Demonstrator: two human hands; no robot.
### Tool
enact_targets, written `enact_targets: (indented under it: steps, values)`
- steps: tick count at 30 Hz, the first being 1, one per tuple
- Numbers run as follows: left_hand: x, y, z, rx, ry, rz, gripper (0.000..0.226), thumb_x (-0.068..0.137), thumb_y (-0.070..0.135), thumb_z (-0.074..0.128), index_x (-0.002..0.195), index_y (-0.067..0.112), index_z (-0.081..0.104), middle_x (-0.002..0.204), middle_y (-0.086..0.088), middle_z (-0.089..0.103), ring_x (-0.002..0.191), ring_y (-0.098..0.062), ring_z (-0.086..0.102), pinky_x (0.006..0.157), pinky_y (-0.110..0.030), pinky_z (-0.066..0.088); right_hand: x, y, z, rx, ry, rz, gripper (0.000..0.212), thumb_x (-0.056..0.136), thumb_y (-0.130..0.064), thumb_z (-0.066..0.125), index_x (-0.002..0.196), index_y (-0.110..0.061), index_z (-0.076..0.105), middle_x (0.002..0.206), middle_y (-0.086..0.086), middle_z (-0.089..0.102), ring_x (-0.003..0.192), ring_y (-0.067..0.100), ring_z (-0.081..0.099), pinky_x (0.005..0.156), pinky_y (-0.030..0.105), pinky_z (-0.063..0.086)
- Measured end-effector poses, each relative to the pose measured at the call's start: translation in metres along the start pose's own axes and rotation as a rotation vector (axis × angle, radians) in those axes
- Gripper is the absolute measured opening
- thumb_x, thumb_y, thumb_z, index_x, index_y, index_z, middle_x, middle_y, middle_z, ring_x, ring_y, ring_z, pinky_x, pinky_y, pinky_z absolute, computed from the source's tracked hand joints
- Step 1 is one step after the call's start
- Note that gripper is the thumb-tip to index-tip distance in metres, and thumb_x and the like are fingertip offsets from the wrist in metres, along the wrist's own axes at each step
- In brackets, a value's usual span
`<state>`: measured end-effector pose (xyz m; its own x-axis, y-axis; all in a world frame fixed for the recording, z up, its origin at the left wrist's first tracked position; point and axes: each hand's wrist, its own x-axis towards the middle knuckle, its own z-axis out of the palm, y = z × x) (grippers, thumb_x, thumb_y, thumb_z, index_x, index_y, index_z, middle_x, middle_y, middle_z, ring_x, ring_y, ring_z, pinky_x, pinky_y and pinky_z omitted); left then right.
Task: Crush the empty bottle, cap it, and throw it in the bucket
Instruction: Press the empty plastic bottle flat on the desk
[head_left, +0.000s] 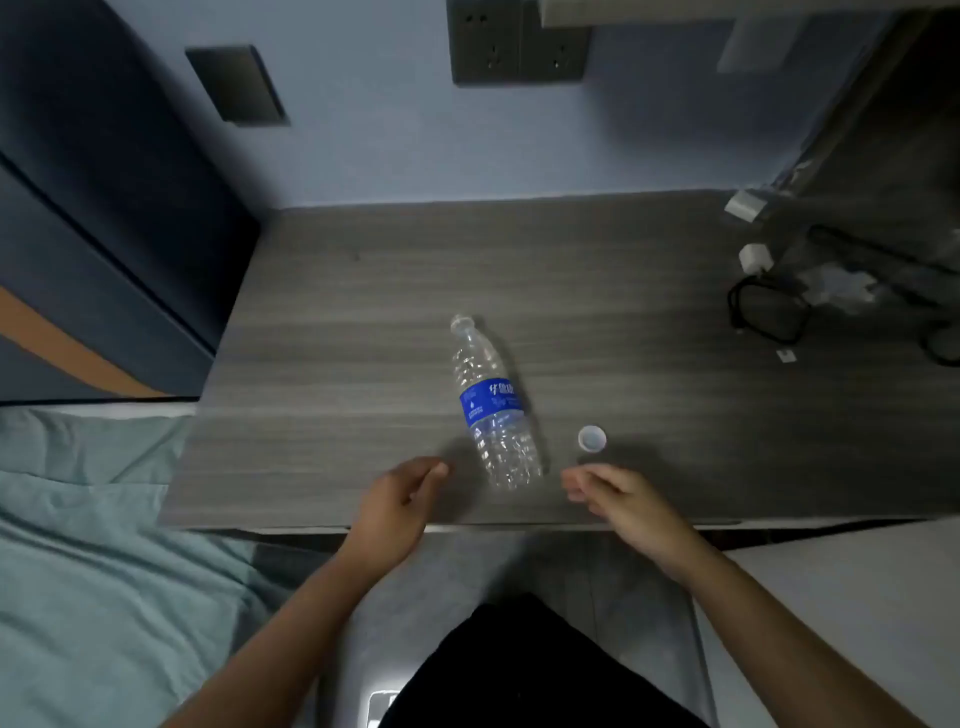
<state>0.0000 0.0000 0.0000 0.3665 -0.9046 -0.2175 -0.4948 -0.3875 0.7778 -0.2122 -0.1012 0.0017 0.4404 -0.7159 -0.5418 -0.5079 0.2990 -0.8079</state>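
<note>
A clear plastic bottle (493, 405) with a blue label lies on its side on the grey wooden desk (337, 338), its open neck pointing away from me. Its small pale cap (591, 438) rests on the desk just right of the bottle's base. My left hand (397, 504) hovers at the desk's front edge, left of the bottle's base, fingers loosely curled and holding nothing. My right hand (618, 499) hovers just below the cap, fingers loosely apart and empty. No bucket is in view.
Black cables (769, 312), a white plug (754, 258) and crumpled clear plastic (841, 283) lie at the desk's right end. A bed with teal sheets (78, 545) lies to the left. Wall sockets (517, 44) sit above the desk.
</note>
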Motion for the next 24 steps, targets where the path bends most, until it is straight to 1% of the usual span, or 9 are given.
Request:
enact_targets:
  steps: [2, 4, 5, 7, 10, 14, 18, 21, 24]
  values:
    - [0.019, 0.009, -0.002, 0.036, 0.03, 0.079, 0.022, 0.092, 0.016, 0.048, 0.093, 0.003, 0.066, 0.096, -0.019, 0.071, 0.089, -0.028, 0.064, 0.077, -0.026, 0.042, 0.016, -0.011, 0.003, -0.086, 0.056, -0.064, 0.027, 0.093, -0.01, 0.042, 0.111, 0.002, 0.059, 0.115, 0.019, 0.063, 0.104, 0.028, 0.06, 0.081, 0.014, 0.045]
    - [0.041, 0.024, -0.005, 0.111, 0.024, 0.165, 0.023, 0.092, 0.013, 0.047, 0.103, 0.003, 0.065, 0.107, -0.017, 0.069, 0.098, -0.025, 0.063, 0.082, -0.021, 0.04, 0.029, -0.026, 0.01, -0.185, 0.1, -0.132, 0.028, 0.092, -0.013, 0.043, 0.111, -0.003, 0.06, 0.115, 0.02, 0.064, 0.108, 0.029, 0.059, 0.099, 0.031, 0.044]
    - [0.053, 0.027, -0.005, 0.143, 0.011, 0.22, 0.025, 0.093, 0.012, 0.045, 0.107, 0.002, 0.063, 0.111, -0.017, 0.067, 0.103, -0.025, 0.061, 0.084, -0.017, 0.038, 0.036, -0.031, 0.014, -0.237, 0.116, -0.151, 0.028, 0.092, -0.016, 0.043, 0.113, -0.006, 0.06, 0.115, 0.018, 0.065, 0.108, 0.027, 0.059, 0.101, 0.037, 0.042]
    - [0.071, 0.029, -0.003, 0.23, -0.019, 0.29, 0.029, 0.094, 0.014, 0.042, 0.116, 0.001, 0.058, 0.122, -0.017, 0.061, 0.113, -0.027, 0.057, 0.091, -0.017, 0.036, 0.048, -0.037, 0.02, -0.313, 0.148, -0.17, 0.032, 0.092, -0.022, 0.041, 0.119, -0.011, 0.055, 0.121, 0.013, 0.064, 0.11, 0.024, 0.059, 0.101, 0.035, 0.041]
    - [0.097, 0.029, -0.002, 0.341, -0.014, 0.339, 0.035, 0.095, 0.021, 0.04, 0.125, 0.006, 0.051, 0.137, -0.013, 0.05, 0.123, -0.025, 0.05, 0.101, -0.03, 0.04, 0.064, -0.044, 0.03, -0.456, 0.237, -0.169, 0.038, 0.093, -0.028, 0.038, 0.127, -0.013, 0.046, 0.131, 0.01, 0.056, 0.117, 0.025, 0.053, 0.093, 0.025, 0.034]
    - [0.13, 0.025, 0.003, 0.489, -0.061, 0.435, 0.04, 0.095, 0.024, 0.038, 0.131, 0.007, 0.044, 0.144, -0.013, 0.041, 0.137, -0.024, 0.033, 0.113, -0.035, 0.029, 0.082, -0.049, 0.047, -0.466, 0.272, -0.172, 0.046, 0.093, -0.026, 0.035, 0.135, -0.005, 0.033, 0.14, 0.017, 0.041, 0.127, 0.028, 0.041, 0.103, 0.033, 0.035]
    - [0.156, 0.016, 0.013, 0.619, -0.122, 0.497, 0.047, 0.096, 0.032, 0.03, 0.137, 0.01, 0.034, 0.15, -0.009, 0.032, 0.143, -0.019, 0.016, 0.117, -0.03, 0.011, 0.095, -0.047, 0.059, -0.506, 0.243, -0.117, 0.052, 0.095, -0.03, 0.029, 0.14, -0.007, 0.02, 0.148, 0.016, 0.028, 0.131, 0.029, 0.036, 0.104, 0.043, 0.04]
    - [0.164, 0.009, 0.022, 0.677, -0.172, 0.547, 0.053, 0.095, 0.04, 0.016, 0.138, 0.013, 0.031, 0.152, -0.006, 0.028, 0.141, -0.011, 0.003, 0.117, -0.03, 0.003, 0.103, -0.042, 0.066, -0.572, 0.266, -0.119, 0.047, 0.095, -0.029, 0.025, 0.135, -0.006, 0.029, 0.141, 0.016, 0.04, 0.125, 0.028, 0.041, 0.102, 0.04, 0.039]
    - [0.164, 0.005, 0.026, 0.731, -0.164, 0.565, 0.074, 0.085, 0.054, -0.005, 0.139, 0.017, 0.029, 0.153, -0.002, 0.027, 0.137, -0.006, -0.003, 0.118, -0.03, 0.0, 0.105, -0.037, 0.071, -0.617, 0.321, -0.183, 0.035, 0.093, -0.021, 0.03, 0.123, -0.006, 0.041, 0.124, 0.014, 0.053, 0.111, 0.028, 0.047, 0.095, 0.036, 0.038]
